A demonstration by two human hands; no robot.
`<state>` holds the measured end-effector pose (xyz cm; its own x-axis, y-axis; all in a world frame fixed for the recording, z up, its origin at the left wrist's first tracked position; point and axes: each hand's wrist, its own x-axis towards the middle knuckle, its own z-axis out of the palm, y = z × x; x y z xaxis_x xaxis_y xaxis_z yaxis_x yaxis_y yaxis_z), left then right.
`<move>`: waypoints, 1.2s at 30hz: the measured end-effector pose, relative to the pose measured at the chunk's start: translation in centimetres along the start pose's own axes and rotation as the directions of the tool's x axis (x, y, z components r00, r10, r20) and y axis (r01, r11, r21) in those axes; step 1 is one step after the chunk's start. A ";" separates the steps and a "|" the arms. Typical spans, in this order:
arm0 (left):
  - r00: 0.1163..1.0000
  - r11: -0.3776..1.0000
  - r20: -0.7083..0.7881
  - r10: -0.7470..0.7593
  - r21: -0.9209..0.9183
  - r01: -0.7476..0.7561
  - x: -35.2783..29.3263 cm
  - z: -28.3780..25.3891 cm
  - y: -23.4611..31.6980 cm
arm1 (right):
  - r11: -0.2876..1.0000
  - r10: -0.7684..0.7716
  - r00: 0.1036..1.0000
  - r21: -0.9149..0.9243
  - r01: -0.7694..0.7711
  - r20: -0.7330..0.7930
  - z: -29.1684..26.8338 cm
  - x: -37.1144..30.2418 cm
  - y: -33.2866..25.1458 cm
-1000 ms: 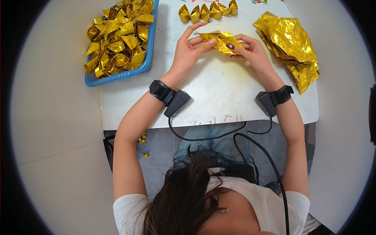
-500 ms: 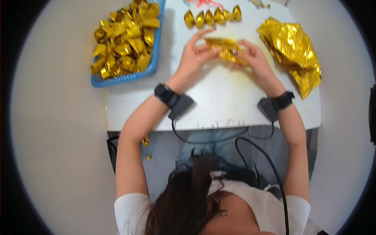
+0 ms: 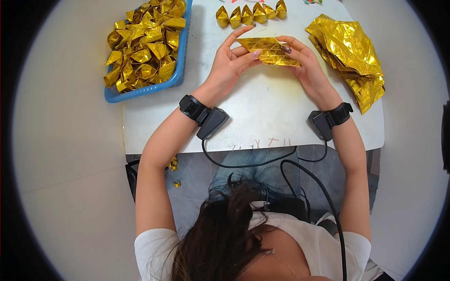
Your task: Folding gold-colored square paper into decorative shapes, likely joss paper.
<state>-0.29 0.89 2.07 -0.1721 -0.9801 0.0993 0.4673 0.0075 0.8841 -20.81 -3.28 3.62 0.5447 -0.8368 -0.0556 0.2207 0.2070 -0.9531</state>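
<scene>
Between my two hands, above the white table (image 3: 262, 122), I hold a partly folded sheet of gold foil paper (image 3: 269, 50), creased and roughly four-sided. My left hand (image 3: 229, 65) pinches its left end between thumb and fingers, with the index finger lifted off. On the right end, the thumb of my right hand (image 3: 304, 65) presses the front while the fingers sit behind, partly hidden. Just beyond my hands stands a row of several folded gold paper ingots (image 3: 247, 16).
At the far left a blue plastic basket (image 3: 110, 97) is heaped with folded gold pieces (image 3: 147, 51). A stack of gold foil sheets (image 3: 347, 47) lies at the right edge of the table. Black cables (image 3: 323, 187) run from my wrist straps. Small gold scraps (image 3: 177, 184) lie on the floor.
The foil sheet has turned to show a flatter, squarer face. My hands have shifted only slightly, and the whole view has moved a little.
</scene>
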 end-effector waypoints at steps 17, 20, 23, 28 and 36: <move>0.951 0.964 -0.257 0.169 0.245 -0.105 0.6 -1.0 -0.3 | 0.969 -0.136 0.964 -0.234 0.080 -0.231 -1.3 0.6 0.4; 0.921 0.947 -0.341 0.188 0.310 -0.078 0.6 -1.4 -0.4 | 0.968 -0.121 0.962 -0.245 0.060 -0.243 -1.2 0.8 0.2; 0.924 0.960 -0.333 0.187 0.262 -0.100 0.5 -1.3 -0.5 | 0.968 -0.128 0.961 -0.243 0.067 -0.245 -1.1 0.8 0.0; 0.945 0.941 -0.177 0.274 0.253 -0.226 0.7 -1.5 -0.7 | 0.907 -0.359 0.923 -0.287 0.310 -0.139 -2.0 1.2 0.4; 0.923 0.938 -0.251 0.293 0.264 -0.226 0.6 -1.7 -1.2 | 0.903 -0.350 0.928 -0.310 0.298 -0.128 -2.9 1.3 0.8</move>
<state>0.47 -0.07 0.27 0.1959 -0.9518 0.2360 0.2477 0.2809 0.9272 -22.27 -5.66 1.90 0.3244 -0.9139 0.2440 0.1102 -0.2197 -0.9693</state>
